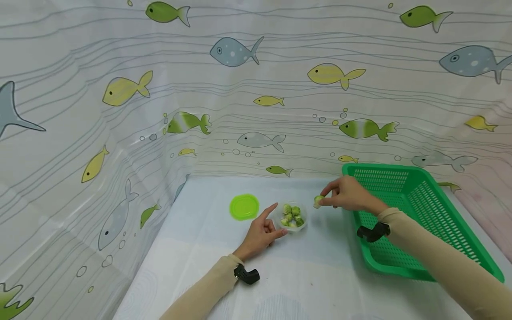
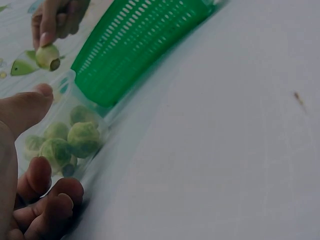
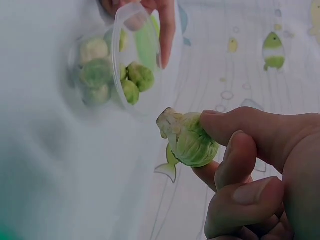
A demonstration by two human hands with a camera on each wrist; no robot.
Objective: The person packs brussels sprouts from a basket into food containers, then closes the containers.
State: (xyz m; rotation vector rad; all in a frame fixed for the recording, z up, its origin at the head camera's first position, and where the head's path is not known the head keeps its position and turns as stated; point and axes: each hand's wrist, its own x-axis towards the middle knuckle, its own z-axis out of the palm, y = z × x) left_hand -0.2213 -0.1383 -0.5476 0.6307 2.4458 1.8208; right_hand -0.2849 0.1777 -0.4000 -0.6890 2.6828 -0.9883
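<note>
Between thumb and fingertips, my right hand (image 1: 345, 194) pinches a single Brussels sprout (image 3: 192, 140), raised above the table to the right of a clear plastic tub (image 1: 305, 221). The sprout's pale cut stem points away from the palm in the right wrist view. Several more Brussels sprouts (image 2: 84, 139) lie inside the tub, which has no lid on. At the tub's left side is my left hand (image 1: 260, 233), its index finger and thumb spread along the rim and the other fingers bent. How firmly it touches the tub cannot be told.
A lime-green lid (image 1: 244, 207) lies flat on the table, left of the tub. To the right stands a large green perforated basket (image 1: 370, 260), with the right forearm across it. A fish-patterned sheet (image 1: 240, 111) hangs behind the white table (image 1: 312, 271).
</note>
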